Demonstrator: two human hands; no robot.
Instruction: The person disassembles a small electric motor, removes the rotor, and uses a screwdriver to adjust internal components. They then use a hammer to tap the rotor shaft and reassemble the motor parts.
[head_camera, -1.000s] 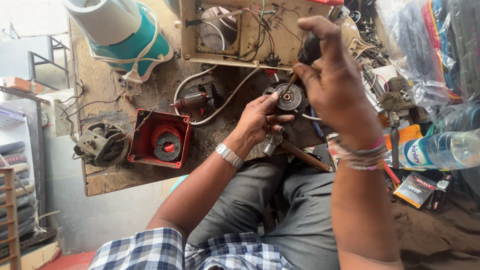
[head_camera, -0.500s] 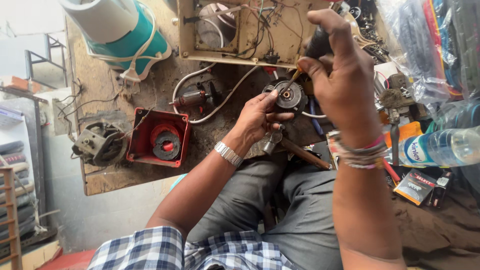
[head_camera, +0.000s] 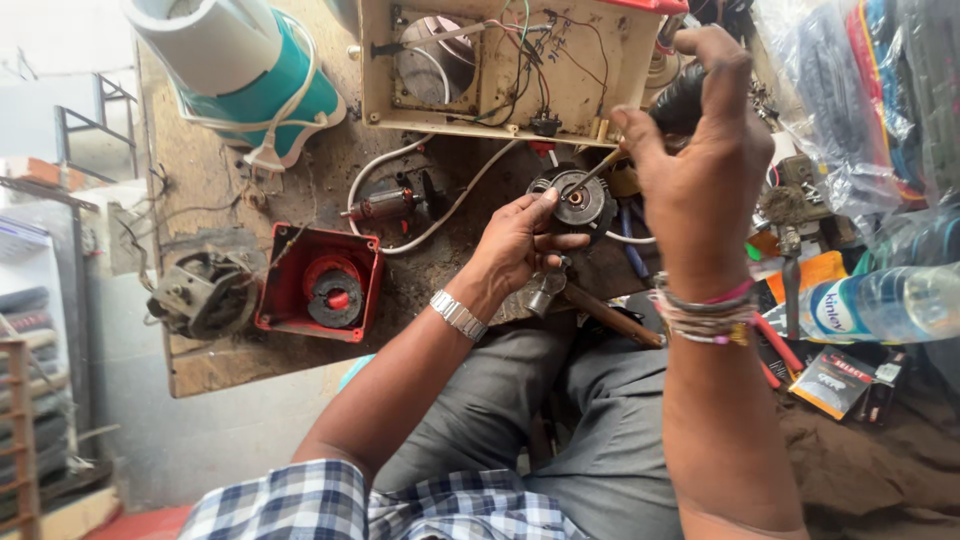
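At bench edge | left hand (head_camera: 520, 240) grips motor part (head_camera: 578, 198) | right hand (head_camera: 700, 150) screwdriver (head_camera: 600, 165)

The round motor part (head_camera: 578, 200) sits in the left hand (head_camera: 520, 245), the right hand (head_camera: 700, 150) just right of it, its screwdriver (head_camera: 640, 135) tip on the part. Behind lies the open housing (head_camera: 500, 65); left, the square casing (head_camera: 320, 285); right, the bottle (head_camera: 880, 305).

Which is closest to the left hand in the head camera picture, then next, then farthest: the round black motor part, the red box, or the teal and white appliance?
1. Round black motor part: the left hand touches it.
2. Red box: farther out on the bench, past the wrist.
3. Teal and white appliance: far corner of the bench.
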